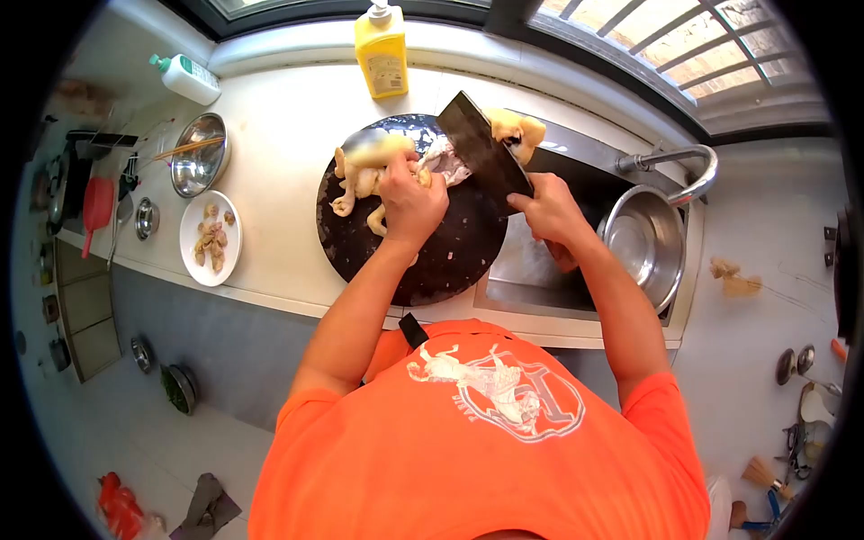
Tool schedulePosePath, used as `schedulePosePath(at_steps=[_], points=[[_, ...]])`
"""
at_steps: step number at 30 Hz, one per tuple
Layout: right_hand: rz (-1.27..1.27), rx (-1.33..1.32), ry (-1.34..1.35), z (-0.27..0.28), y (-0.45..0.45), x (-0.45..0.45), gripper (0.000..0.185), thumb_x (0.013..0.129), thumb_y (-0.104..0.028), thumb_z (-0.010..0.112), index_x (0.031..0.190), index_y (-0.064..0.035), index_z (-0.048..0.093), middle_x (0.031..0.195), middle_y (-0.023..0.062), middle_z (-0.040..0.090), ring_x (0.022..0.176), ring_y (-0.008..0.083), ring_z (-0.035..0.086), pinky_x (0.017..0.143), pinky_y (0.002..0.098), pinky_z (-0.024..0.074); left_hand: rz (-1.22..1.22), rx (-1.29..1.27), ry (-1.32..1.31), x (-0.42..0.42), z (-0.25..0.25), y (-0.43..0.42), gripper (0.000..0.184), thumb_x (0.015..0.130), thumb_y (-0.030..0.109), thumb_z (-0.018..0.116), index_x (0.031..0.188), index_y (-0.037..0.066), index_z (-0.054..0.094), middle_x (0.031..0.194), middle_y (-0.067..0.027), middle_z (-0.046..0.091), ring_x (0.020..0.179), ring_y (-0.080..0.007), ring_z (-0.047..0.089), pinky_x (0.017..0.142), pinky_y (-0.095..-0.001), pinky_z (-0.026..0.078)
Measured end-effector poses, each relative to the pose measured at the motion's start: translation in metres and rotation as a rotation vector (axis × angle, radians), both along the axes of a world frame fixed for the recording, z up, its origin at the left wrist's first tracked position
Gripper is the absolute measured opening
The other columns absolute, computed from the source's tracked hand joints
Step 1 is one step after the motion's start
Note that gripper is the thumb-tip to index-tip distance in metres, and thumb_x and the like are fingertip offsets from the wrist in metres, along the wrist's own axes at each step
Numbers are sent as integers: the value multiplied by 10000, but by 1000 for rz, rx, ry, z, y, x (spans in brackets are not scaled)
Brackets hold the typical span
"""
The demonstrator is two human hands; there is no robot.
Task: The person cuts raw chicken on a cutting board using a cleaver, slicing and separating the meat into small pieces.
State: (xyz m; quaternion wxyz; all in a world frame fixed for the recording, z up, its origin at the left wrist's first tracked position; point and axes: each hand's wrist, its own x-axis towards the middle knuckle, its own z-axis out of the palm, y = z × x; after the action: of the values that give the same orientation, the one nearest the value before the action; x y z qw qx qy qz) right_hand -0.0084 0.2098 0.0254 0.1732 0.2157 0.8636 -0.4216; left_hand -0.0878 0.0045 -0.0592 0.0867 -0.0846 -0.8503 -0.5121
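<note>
A raw, yellowish chicken [367, 178] lies on a round dark chopping board [441, 265], its cut pink-white end towards the right. My left hand [414, 200] is closed on the chicken near that cut end. In my right hand [551, 214] is a broad dark cleaver [484, 151], gripped by its handle, with the blade slanting up and left over the board's right side. The blade hides part of the board. Just beyond the blade, another yellow chicken piece [517, 131] shows at the board's far right; the cleaver partly covers it.
Right of the board is a steel sink [531, 270] holding a metal pot [643, 243] under the faucet [693, 175]. To the left stand a white plate [200, 270] with small meat pieces and a steel bowl [193, 175] with chopsticks. A yellow pump bottle [382, 56] stands behind.
</note>
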Motion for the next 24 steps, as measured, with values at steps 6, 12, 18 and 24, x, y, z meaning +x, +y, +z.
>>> schedulePosePath(at_steps=[6,12,18,24], points=[[-46,-62,-55,-10,15,-20,262,931,-156,687,987,99,666,633,139,600,455,206,582,446,390,492,-5,-80,-103,-13,-1,-5,219,747,128,734,825,-51,636,755,-258,681,738,-446,678,734,-485,544],[-24,-142,-182,-47,48,-38,297,911,-123,755,773,97,610,541,95,538,397,208,544,374,405,448,-2,156,-315,-21,-58,-19,278,754,199,778,760,-50,654,718,-225,679,654,-311,663,661,-407,519],[157,47,-66,-6,21,-42,288,908,-171,756,857,95,656,638,173,629,503,267,631,470,423,505,72,16,-209,-14,-20,-13,268,754,187,741,748,-68,659,734,-265,676,704,-391,683,698,-449,534],[421,541,203,-2,-25,-8,226,941,-163,599,1076,17,581,947,294,708,916,458,704,815,569,547,6,-51,-336,6,21,-20,284,733,159,734,771,-118,681,750,-300,686,760,-443,708,767,-487,553]])
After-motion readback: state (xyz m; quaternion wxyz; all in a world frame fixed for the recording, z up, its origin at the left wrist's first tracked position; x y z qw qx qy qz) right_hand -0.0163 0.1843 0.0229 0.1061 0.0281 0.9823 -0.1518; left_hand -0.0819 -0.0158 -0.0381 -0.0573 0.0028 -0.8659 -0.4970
